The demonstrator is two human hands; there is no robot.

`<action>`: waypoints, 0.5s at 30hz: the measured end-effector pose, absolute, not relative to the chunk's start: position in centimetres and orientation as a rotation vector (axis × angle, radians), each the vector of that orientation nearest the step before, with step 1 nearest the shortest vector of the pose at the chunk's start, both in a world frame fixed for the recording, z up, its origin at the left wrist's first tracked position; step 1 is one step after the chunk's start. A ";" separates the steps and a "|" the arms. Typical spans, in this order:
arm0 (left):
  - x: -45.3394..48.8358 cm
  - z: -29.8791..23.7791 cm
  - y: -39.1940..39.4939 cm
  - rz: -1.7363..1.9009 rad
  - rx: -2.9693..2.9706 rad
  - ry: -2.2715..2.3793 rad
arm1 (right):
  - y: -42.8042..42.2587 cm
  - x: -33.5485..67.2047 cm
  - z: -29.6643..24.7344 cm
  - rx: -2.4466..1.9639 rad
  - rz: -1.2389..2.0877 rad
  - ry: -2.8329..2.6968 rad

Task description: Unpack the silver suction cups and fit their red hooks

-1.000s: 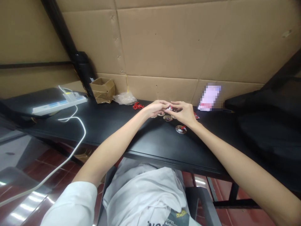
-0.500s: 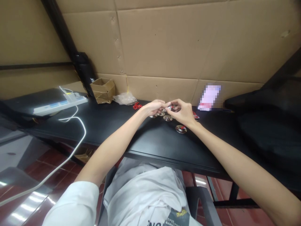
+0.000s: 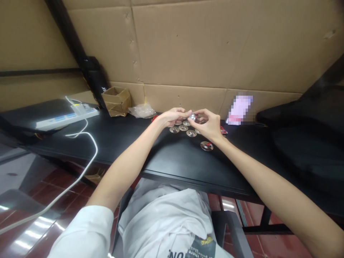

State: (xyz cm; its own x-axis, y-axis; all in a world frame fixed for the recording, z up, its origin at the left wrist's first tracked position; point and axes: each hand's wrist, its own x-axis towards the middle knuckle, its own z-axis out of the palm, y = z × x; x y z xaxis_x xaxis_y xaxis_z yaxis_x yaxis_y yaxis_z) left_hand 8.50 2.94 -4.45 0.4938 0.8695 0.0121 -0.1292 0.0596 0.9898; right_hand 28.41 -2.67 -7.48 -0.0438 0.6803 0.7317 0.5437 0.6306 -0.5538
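Both my hands meet above the black table [image 3: 129,143]. My left hand [image 3: 172,116] and my right hand [image 3: 208,125] pinch one small shiny metal disc [image 3: 191,116] between their fingertips. Several more metal discs [image 3: 183,128] lie in a row on the table just below my hands. One disc with a red cord [image 3: 206,145] lies nearer to me, under my right wrist. A bundle of red cords [image 3: 154,117] peeks out behind my left hand.
A small cardboard box [image 3: 116,101], a clear plastic bag [image 3: 141,111] and a white power strip [image 3: 67,114] with its cable sit at the back left. A cardboard wall stands behind. A pink blurred item [image 3: 239,109] leans at the back right, beside dark bags [image 3: 306,143].
My hands have lifted a little and shifted apart, which uncovers the row of discs beneath them. The pinched disc now shows between the fingertips.
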 end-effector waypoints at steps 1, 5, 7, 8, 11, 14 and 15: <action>8.5 -4.3 2.8 0.877 1.289 0.763 | -2.7 28.4 -7.5 -1.019 0.147 -1.716; 8.5 -4.0 2.7 0.886 1.348 0.826 | -3.0 28.0 -7.4 -1.047 0.134 -1.750; 8.1 -4.2 3.1 0.912 1.447 0.910 | -3.1 28.0 -7.4 -1.045 0.103 -1.754; 7.6 -4.4 3.5 0.951 1.522 1.003 | -3.0 28.2 -7.5 -1.044 0.085 -1.752; 4.9 -5.3 5.1 1.127 1.815 1.469 | -2.3 29.6 -7.8 -1.065 0.048 -1.732; 1.9 -6.5 6.8 1.082 1.983 1.796 | -0.9 31.7 -8.5 -1.130 0.062 -1.737; 1.1 -6.8 7.3 1.034 2.011 1.819 | -0.4 32.3 -8.8 -1.147 0.073 -1.761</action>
State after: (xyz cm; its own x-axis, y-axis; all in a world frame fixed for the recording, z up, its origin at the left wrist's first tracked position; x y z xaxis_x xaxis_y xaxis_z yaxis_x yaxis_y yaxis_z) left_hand 1.12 7.27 -6.78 -0.0249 0.9409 0.3377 0.7717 -0.1967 0.6048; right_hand 32.26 -0.44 -8.80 -0.0587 0.7180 0.6935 0.6584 0.5500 -0.5138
